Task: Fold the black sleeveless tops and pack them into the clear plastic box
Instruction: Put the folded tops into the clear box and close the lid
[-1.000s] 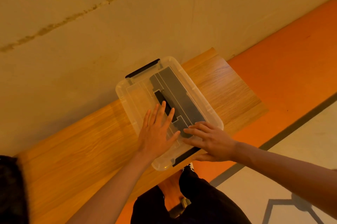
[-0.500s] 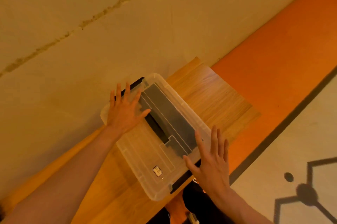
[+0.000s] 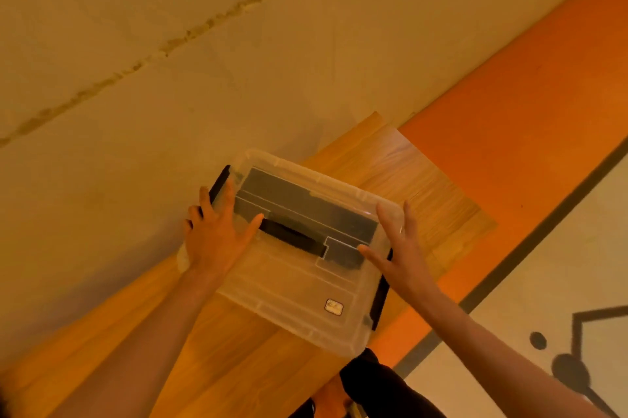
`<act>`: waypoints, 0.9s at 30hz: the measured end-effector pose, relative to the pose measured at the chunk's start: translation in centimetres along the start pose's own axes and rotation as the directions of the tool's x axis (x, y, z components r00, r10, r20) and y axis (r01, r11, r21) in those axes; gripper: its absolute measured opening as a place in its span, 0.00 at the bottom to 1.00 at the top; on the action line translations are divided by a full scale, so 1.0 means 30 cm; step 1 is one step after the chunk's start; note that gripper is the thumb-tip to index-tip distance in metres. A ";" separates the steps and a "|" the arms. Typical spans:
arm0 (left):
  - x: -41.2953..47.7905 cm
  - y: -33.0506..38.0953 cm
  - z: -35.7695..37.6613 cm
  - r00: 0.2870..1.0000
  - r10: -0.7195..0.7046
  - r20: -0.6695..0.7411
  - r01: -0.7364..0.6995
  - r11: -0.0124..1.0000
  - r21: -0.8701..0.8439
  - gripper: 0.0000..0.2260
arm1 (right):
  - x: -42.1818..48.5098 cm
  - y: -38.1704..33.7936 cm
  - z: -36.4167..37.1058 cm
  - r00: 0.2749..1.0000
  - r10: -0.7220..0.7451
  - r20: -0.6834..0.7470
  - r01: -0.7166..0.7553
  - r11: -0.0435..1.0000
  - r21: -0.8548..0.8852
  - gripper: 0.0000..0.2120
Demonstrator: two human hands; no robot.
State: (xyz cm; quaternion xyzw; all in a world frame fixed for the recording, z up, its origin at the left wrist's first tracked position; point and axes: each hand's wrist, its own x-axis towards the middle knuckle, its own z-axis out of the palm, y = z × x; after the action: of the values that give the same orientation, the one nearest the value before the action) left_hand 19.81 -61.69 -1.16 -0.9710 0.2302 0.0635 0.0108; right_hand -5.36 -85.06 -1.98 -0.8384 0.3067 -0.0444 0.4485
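The clear plastic box (image 3: 289, 295) lies on the wooden bench (image 3: 238, 349) with its clear lid on and a black handle (image 3: 292, 235) in the lid's middle. Dark folded fabric (image 3: 306, 203) shows through the lid. My left hand (image 3: 214, 234) rests flat on the lid's left end, fingers straight, next to the black latch (image 3: 219, 184) there. My right hand (image 3: 401, 247) lies with spread, straight fingers on the lid's right end, over the right black latch (image 3: 379, 305).
The bench runs along a beige wall (image 3: 170, 60) and ends just right of the box. An orange floor strip (image 3: 509, 111) and a pale floor with dark lines lie to the right. My dark-clothed legs (image 3: 367, 380) show below the box.
The box has turned on the bench, so its long side now lies more across the view. Both hands stayed on the lid's two ends and moved with it.
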 end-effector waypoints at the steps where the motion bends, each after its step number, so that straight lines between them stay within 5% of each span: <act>1: -0.029 -0.013 0.003 1.000 -0.029 0.002 0.029 0.999 -0.015 0.43 | 0.063 0.001 -0.028 0.998 -0.028 0.055 0.031 0.999 -0.044 0.40; 8: -0.264 -0.026 0.028 0.989 -0.047 0.143 0.049 0.999 -0.010 0.50 | 0.482 -0.061 -0.131 0.939 -0.135 0.317 0.241 0.915 -0.324 0.44; 14: -0.396 0.026 0.053 0.999 0.006 0.034 -0.004 0.999 -0.047 0.46 | 0.618 -0.163 -0.072 0.922 -0.308 0.234 0.385 0.681 -0.622 0.38; 21: -0.315 0.031 0.030 0.999 0.028 0.022 -0.028 0.999 -0.031 0.46 | 0.355 -0.140 0.057 0.969 -0.237 0.068 0.206 0.621 -0.756 0.40; 27: -0.325 0.045 0.042 0.998 -0.043 0.040 0.045 0.996 -0.074 0.46 | 0.409 -0.144 0.072 0.949 -0.269 0.166 0.294 0.562 -0.773 0.43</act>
State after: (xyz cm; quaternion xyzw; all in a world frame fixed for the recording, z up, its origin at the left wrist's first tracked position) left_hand 10.44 -58.49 -1.14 -0.9742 0.2060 0.0906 -0.0196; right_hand 7.36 -88.53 -2.35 -0.9876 0.1506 0.0365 0.0244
